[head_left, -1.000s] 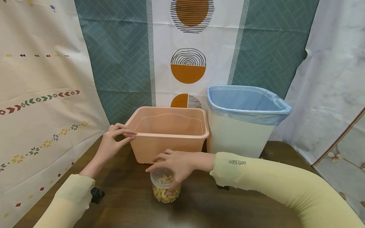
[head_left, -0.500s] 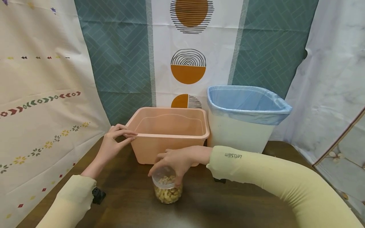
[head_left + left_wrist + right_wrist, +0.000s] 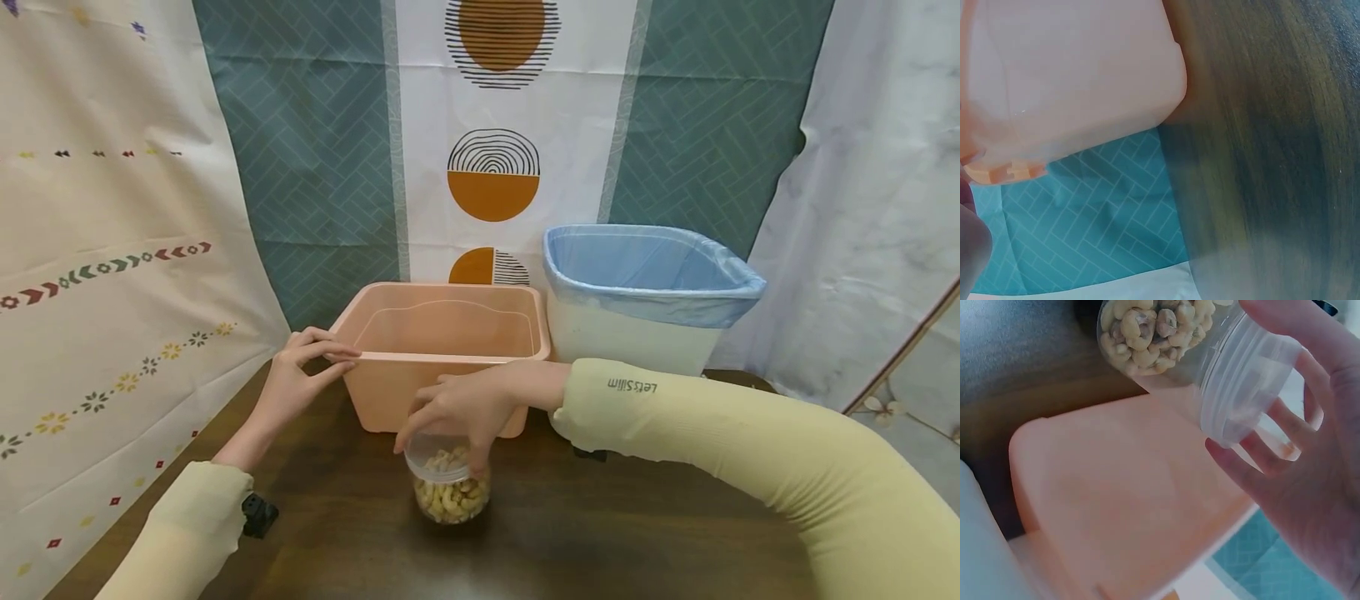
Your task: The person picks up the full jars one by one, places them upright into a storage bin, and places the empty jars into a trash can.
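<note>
A clear plastic jar [image 3: 452,496] of cashews, without a lid, is just above or on the dark wooden table [image 3: 637,533] in front of a pink plastic tub [image 3: 375,400]. My right hand [image 3: 453,412] grips the jar from above, fingers curled round its threaded mouth. The right wrist view shows the jar [image 3: 1166,337] tilted in the right hand [image 3: 1310,462], with the tub [image 3: 1135,506] close behind. My left hand [image 3: 341,358] pinches the tub's near left rim corner. The left wrist view shows the tub's wall [image 3: 1072,75].
A white bin [image 3: 630,350] with a blue liner stands right of the tub, touching or nearly touching it. Patterned curtains hang close behind and on both sides. A small black device [image 3: 258,514] sits at my left wrist. The table [image 3: 1272,156] stretches toward me.
My right hand has closed on the jar's mouth and shifted it slightly right and toward the tub, the forearm rising. The left hand has stayed on the rim.
</note>
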Available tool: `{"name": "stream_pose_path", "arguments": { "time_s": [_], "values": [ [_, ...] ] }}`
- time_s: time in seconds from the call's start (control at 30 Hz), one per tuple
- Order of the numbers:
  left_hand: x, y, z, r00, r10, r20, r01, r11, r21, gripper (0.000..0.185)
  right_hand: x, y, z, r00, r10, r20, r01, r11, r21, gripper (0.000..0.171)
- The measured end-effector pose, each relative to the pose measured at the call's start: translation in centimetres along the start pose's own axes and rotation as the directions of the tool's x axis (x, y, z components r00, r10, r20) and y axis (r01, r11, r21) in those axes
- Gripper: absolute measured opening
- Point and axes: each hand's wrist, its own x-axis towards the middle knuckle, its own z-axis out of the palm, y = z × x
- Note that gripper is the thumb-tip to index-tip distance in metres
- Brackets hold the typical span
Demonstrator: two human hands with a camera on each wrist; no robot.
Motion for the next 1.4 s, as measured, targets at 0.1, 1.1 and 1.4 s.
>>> {"name": "stream_pose_path", "arguments": {
  "time_s": [0.1,1.1,1.4],
  "values": [
    [0.1,0.5,-0.1,1.0,0.012,-0.002,-0.012,1.0,-0.004,0.02,-0.7,-0.2,-0.9,1.0,-0.009,-0.008,0.009,1.0,0.005,0.093],
    [-0.4,-2.8,0.3,0.999,-0.035,0.019,0.035,0.999,-0.004,0.023,-5.3,-1.7,-9.3,0.994,0.058,-0.09,-0.054,0.997,0.05,0.083],
    [-0.3,-2.7,0.5,1.0,0.003,-0.004,-0.003,1.0,-0.011,0.025,-6.1,-1.7,-10.8,0.982,0.177,-0.068,-0.174,0.984,0.038,0.083]
  ]
}}
